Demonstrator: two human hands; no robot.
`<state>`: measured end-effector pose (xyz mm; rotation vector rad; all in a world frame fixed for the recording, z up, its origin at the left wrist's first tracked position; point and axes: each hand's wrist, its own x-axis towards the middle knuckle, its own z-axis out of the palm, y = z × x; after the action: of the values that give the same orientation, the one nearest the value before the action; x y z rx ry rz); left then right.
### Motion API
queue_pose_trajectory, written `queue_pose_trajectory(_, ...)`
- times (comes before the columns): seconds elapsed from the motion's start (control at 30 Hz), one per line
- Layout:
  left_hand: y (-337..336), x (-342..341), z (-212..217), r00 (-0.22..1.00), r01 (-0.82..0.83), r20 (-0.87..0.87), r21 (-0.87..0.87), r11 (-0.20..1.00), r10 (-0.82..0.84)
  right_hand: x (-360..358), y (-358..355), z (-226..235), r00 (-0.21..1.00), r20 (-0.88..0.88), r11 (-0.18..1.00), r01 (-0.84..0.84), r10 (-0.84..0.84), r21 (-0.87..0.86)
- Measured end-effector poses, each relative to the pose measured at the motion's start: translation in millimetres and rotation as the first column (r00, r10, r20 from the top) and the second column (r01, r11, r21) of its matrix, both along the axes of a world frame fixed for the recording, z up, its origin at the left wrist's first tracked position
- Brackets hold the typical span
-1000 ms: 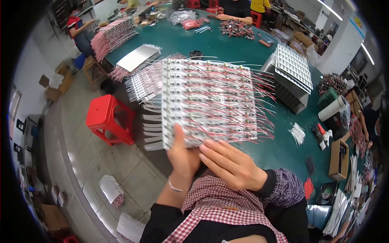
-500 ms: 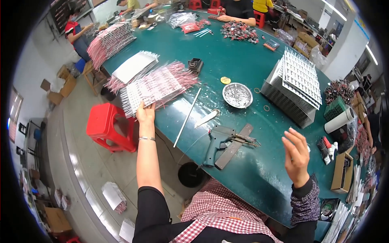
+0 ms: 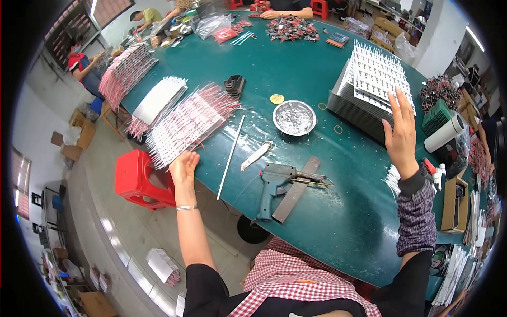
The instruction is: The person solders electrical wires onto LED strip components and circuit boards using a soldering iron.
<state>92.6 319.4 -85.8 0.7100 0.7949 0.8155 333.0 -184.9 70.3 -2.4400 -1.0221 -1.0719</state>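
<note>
My left hand [image 3: 185, 165] is at the near edge of a white sheet with rows of red wires [image 3: 186, 127], its fingers loosely bent and apart. That sheet lies at the table's left edge, overlapping a plain white sheet stack [image 3: 159, 100]. My right hand [image 3: 402, 138] is raised at the tall stack of white pin-studded boards [image 3: 381, 74], fingers stretched and overlapping its near corner in view; contact cannot be made out. Between the hands lie a green soldering gun [image 3: 275, 185] propped on a flat brown bar [image 3: 288, 206], a white-wrapped blade-like tool [image 3: 257, 155] and a thin white rod [image 3: 231, 157].
A round metal dish [image 3: 294, 118], a yellow disc [image 3: 277, 99] and a black holder [image 3: 234, 86] sit mid-table. Far off are a heap of red-black parts [image 3: 292, 28] and co-workers. A red stool [image 3: 138, 177] stands left; a cardboard box [image 3: 455, 206] is at right.
My right hand has moved forward and up to the stack of white boards. My left hand has slid back from atop the wired sheet to its near edge. The whole view has shifted.
</note>
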Motion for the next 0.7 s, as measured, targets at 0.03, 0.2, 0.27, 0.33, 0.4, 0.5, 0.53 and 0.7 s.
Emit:
queue_pose_trajectory(0.03,-11.2,-6.6,3.7,0.991,0.084,-0.107,0.088,0.993,-0.075,11.3,-1.0,-4.2,1.0,-0.028,1.0,0.008,-0.008,-0.006)
queue_pose_trajectory(0.2,-69.8,-20.5,24.4,0.945,0.253,-0.27,0.246,0.936,-0.184,55.9,-7.9,-19.7,0.971,-0.23,0.997,0.056,-0.066,-0.052)
queue_pose_trajectory(0.27,-96.6,-22.7,32.9,0.935,0.251,-0.325,0.329,0.911,-0.14,61.9,-11.1,-19.8,0.99,-0.139,0.999,0.017,-0.023,-0.04)
queue_pose_trajectory(0.33,-126.7,-25.1,39.6,0.928,0.298,-0.339,0.428,0.853,-0.154,63.9,-13.6,-15.5,0.993,-0.116,0.999,0.011,-0.016,-0.042)
queue_pose_trajectory(0.4,-159.2,-29.0,44.9,0.9,0.383,-0.399,0.525,0.76,-0.177,62.6,-15.5,-9.5,0.993,-0.116,0.999,-0.021,0.015,-0.047)
queue_pose_trajectory(0.5,-205.1,-31.3,49.7,0.841,0.519,-0.502,0.644,0.562,-0.202,52.1,-20.3,-0.3,0.993,-0.114,0.997,-0.04,0.032,-0.064)
queue_pose_trajectory(0.53,-217.7,-30.1,50.4,0.776,0.605,-0.603,0.632,0.484,-0.184,46.0,-22.4,2.8,0.987,-0.155,0.995,0.028,-0.043,-0.098)
queue_pose_trajectory(0.7,-252.2,-17.7,49.8,0.646,0.763,-0.749,0.636,-0.114,0.145,-30.2,-57.3,15.6,0.99,0.142,0.998,-0.016,0.025,-0.063)
